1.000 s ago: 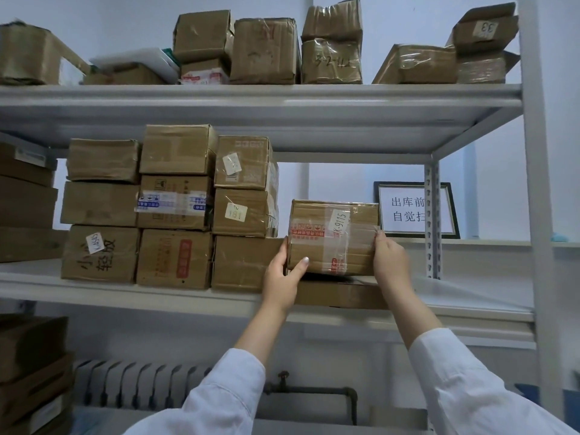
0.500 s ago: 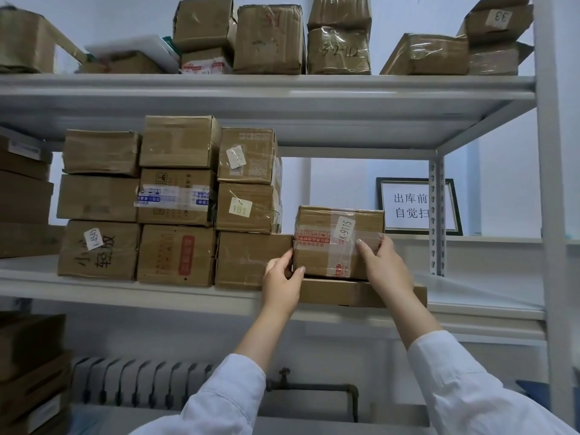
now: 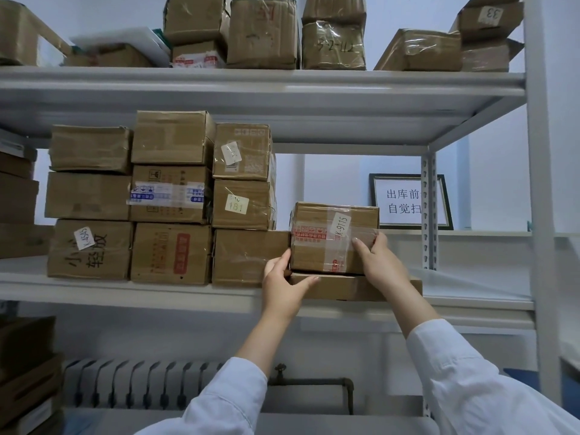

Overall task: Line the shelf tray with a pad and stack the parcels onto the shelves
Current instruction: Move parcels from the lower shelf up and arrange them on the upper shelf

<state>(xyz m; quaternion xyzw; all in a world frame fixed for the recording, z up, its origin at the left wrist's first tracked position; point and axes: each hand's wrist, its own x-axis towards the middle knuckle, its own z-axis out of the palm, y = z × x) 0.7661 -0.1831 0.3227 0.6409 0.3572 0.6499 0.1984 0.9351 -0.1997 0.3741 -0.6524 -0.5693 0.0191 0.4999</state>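
- The left hand [image 3: 284, 282] holds the bottom left corner of the parcel [image 3: 317, 246]. Its fingers go up the side and its thumb sits under the front edge.
- The right hand [image 3: 381, 262] holds the parcel's right end, with the thumb on the front and the fingers bent round the edge.
- The parcel sits on a thin box [image 3: 370, 288] on the middle shelf [image 3: 125, 291].
- A white tag [image 3: 341, 224] on the parcel says K-9115.
- The parcel's left side is right against a pile [image 3: 171, 196] of brown boxes, three high.
- More boxes sit on the top shelf [image 3: 251, 86].
- A sign [image 3: 405, 200] stands behind the parcel.
- A radiator [image 3: 141, 384] is down low.
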